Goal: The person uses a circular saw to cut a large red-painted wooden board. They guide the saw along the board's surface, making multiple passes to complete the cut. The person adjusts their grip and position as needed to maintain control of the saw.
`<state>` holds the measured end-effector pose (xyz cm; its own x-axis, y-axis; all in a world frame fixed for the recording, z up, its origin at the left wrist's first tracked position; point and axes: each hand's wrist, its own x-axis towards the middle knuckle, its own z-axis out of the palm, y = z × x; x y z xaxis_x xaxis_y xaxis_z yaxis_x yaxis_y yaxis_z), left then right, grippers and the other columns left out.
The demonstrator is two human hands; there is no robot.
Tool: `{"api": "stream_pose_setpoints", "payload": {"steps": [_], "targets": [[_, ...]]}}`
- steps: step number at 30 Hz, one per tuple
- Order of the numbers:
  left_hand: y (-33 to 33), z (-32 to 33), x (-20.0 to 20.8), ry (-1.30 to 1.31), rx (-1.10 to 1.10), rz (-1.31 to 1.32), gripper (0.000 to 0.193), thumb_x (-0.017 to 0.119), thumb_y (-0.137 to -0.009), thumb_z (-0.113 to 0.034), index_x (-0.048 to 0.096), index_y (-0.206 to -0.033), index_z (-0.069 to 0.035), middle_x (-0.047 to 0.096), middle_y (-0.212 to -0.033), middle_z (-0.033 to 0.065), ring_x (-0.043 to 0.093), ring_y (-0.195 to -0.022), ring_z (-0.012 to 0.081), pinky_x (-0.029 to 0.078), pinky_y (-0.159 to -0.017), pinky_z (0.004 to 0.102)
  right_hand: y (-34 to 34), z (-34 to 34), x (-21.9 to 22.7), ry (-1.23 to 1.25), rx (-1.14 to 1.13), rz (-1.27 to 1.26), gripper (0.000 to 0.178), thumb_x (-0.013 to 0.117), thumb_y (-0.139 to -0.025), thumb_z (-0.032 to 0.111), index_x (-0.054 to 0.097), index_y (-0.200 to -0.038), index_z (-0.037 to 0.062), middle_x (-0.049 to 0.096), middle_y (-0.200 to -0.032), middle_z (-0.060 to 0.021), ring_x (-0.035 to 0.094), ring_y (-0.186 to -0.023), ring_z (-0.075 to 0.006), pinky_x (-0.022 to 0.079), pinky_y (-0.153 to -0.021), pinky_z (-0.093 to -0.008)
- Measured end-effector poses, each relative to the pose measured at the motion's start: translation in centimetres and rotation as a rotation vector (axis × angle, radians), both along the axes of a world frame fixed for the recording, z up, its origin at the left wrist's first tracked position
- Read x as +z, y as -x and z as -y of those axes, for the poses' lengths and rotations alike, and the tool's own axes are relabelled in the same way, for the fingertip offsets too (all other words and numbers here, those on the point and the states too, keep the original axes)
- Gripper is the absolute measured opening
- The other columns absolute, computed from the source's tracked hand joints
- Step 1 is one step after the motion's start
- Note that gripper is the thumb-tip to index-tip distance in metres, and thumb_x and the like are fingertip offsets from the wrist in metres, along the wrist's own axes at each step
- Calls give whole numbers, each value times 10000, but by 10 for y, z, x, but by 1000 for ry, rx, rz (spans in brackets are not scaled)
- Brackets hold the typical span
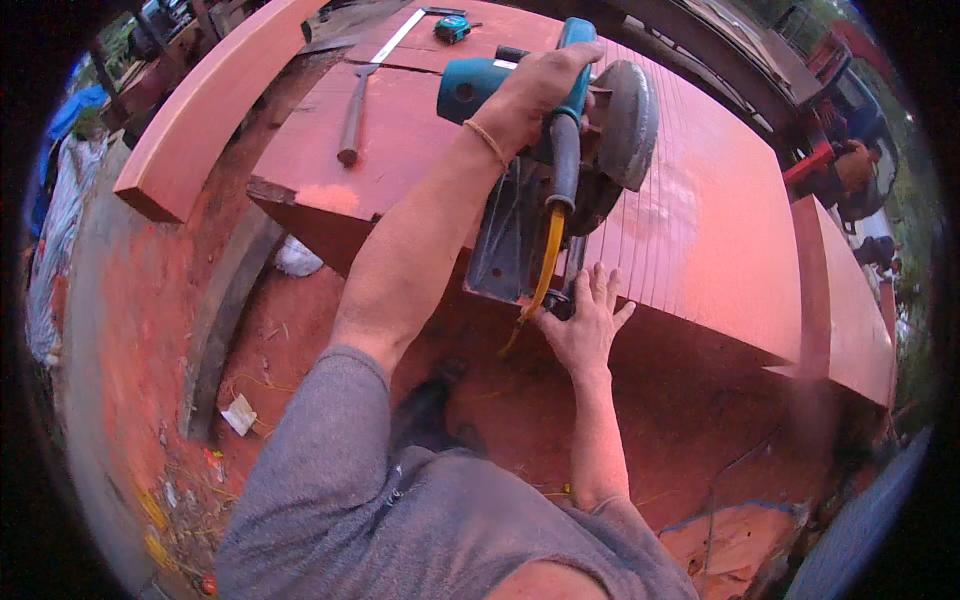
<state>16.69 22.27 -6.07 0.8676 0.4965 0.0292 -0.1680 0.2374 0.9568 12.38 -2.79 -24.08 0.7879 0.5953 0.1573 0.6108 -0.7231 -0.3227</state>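
Observation:
My left hand is wrapped round the top handle of a teal circular saw with a dark round blade guard. The saw's flat metal base rests on a broad reddish wooden block, its near end reaching the block's front edge. A yellow-sleeved cord hangs from the grey rear grip. My right hand lies with fingers spread at that front edge, thumb beside the base's near end. Several parallel lines run along the block's top, right of the saw. The blade's lower part is hidden.
A hammer-like tool with a wooden handle, a metal square and a teal tape measure lie on the wood at the far left. A thick beam stands left, another wooden piece right. A curved dark plank lies below.

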Motion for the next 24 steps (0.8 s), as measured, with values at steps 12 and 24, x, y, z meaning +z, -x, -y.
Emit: {"api": "stream_pose_setpoints", "payload": {"steps": [12,24], "targets": [[-16,-10,5,-21,-29,-35,428,613,-957,-471,567,-998,-48,614,-709,79,597,-547,177,523,-513,311,-17,-16,15,-9,-36,-140,1042,775,-730,663,483,-1463,-18,395,-1592,-207,231,-1542,-369,104,-1156,-743],[-37,-27,7,1,-29,-47,440,612,-954,-468,566,-1000,-32,634,-698,89,605,-511,197,495,-472,318,-38,-31,19,-16,-52,-182,1111,785,-698,695,456,-1466,-37,387,-1597,-201,276,-1529,-341,142,-1146,-744]]}}
